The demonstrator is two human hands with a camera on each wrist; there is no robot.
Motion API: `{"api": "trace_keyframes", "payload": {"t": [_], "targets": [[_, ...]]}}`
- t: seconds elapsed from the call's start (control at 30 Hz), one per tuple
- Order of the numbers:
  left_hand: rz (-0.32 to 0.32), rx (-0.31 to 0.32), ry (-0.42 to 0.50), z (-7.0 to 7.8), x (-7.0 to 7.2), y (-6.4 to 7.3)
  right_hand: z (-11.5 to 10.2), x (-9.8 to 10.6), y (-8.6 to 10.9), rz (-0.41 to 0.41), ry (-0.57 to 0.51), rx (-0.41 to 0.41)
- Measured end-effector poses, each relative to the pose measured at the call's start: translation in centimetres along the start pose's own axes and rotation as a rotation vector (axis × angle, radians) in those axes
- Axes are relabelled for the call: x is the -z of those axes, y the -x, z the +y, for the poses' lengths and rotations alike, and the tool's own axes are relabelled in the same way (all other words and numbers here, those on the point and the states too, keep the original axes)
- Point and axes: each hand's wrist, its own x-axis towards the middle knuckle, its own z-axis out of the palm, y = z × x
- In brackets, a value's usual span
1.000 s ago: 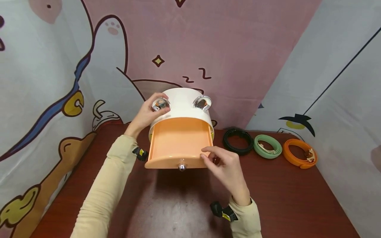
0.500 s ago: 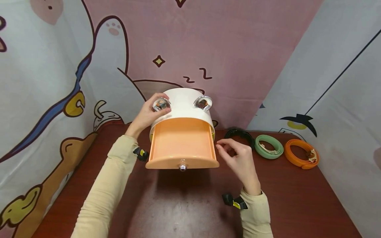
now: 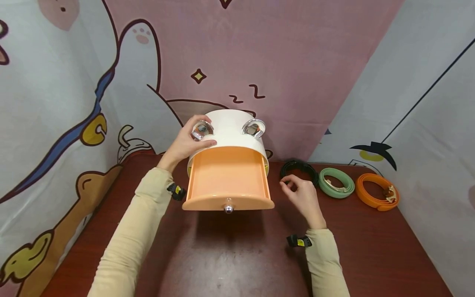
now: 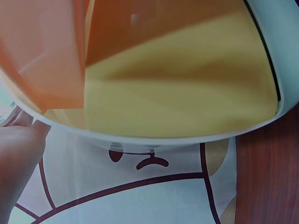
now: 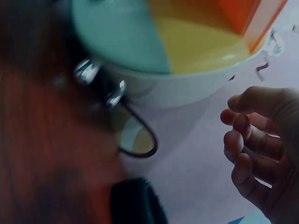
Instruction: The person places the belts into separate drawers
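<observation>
A white storage box (image 3: 230, 123) with two silver eye-like bumps stands at the back of the table. Its peach drawer (image 3: 228, 201) is pulled out, with nothing inside, and has a round silver knob (image 3: 228, 209). My left hand (image 3: 185, 142) holds the box top, thumb and fingers around the left bump; in the left wrist view only part of that hand (image 4: 18, 151) shows. To the right of the drawer is my right hand (image 3: 303, 197), fingers loosely bent and holding nothing. Its fingertips are close to a coiled black belt (image 3: 314, 175), partly hidden behind the hand.
A coiled green belt (image 3: 349, 183) and a coiled orange belt (image 3: 365, 199) lie right of the black one. The dark red table (image 3: 222, 264) ends at a printed cloth backdrop (image 3: 289, 74) behind the box.
My right hand has left the drawer's right front corner and moved right, to the black belt. The left hand keeps its hold on the box, and the drawer stays pulled out.
</observation>
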Motion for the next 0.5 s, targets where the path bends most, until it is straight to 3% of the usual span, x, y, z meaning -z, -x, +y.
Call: {"api": "trace_keyframes", "payload": {"t": [0.23, 0.5], "targets": [[0.007, 0.000, -0.003, -0.3, 0.1, -0.1, 2.6, -0.9, 0.1, -0.082, 0.031, -0.083], [0.007, 0.021, -0.004, -3.7, 0.2, -0.9, 5.4, -1.0, 0.4, -0.080, 0.063, -0.148]]}}
